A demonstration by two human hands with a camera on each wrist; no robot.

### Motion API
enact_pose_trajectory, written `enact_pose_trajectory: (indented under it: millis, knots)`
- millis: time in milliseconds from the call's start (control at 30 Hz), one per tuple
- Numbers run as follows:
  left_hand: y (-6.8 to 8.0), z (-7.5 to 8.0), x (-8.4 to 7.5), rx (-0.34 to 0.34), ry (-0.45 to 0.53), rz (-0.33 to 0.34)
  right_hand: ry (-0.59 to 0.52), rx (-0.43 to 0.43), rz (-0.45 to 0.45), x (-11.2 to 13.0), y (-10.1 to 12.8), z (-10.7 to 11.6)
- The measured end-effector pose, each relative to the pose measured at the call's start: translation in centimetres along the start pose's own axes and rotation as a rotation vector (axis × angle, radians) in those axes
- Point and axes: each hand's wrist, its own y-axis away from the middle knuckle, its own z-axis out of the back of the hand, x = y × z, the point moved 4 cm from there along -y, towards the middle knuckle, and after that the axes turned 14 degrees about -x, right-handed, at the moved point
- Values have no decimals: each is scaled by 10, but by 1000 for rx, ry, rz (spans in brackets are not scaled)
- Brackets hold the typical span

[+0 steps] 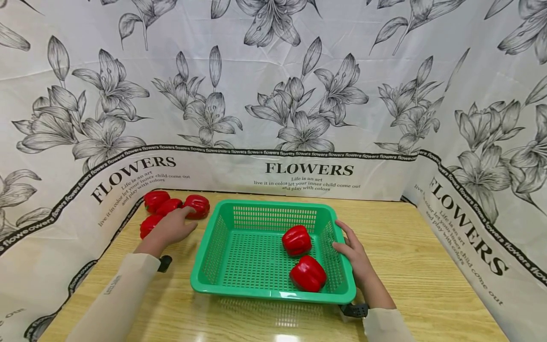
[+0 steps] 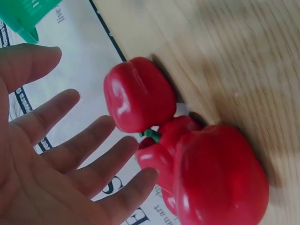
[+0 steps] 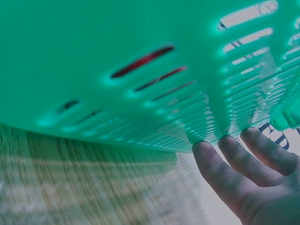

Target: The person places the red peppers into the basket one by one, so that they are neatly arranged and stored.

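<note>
A green slotted basket [image 1: 208, 247] sits mid-table with two red peppers in it, one [image 1: 296, 240] above the other [image 1: 308, 273]. At the back left lies a cluster of several red peppers [image 1: 197, 206]. My left hand [image 1: 171, 229] reaches over that cluster with its fingers straight and spread; the left wrist view has the left hand [image 2: 61, 159] just short of the peppers [image 2: 138, 93], holding nothing. My right hand [image 1: 352, 251] rests against the basket's right side. Up close, its fingertips [image 3: 211, 164] touch the basket's outer wall [image 3: 117, 56].
A flower-printed white sheet [image 1: 273, 95] walls the wooden table [image 1: 410, 247] on three sides and drapes onto its left edge. Bare wood lies right of the basket and in front of it. A corner of the basket [image 2: 26, 14] shows in the left wrist view.
</note>
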Motion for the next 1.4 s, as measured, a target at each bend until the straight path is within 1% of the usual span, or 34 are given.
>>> enact_pose_trajectory:
  millis: [267, 467, 600, 700, 933, 1133, 1400]
  knots:
    - [1, 2, 19, -42, -95, 35, 2, -7, 1, 1, -1, 1]
    - [2, 4, 31, -88, -150, 66, -5, -3, 0, 1, -1, 1]
    - [3, 5, 38, -99, -176, 84, -8, 0, 4, 1, 0, 1]
    - [4, 6, 41, -95, -184, 99, -11, 5, 5, 1, 0, 1]
    - [5, 7, 56, -71, -193, 160, -11, 4, 4, 1, -1, 1]
    - [9, 9, 58, -44, -183, 165, -6, 4, 8, 0, -1, 1]
    - [9, 6, 64, -20, -192, 172, -13, 16, 17, -2, -1, 1]
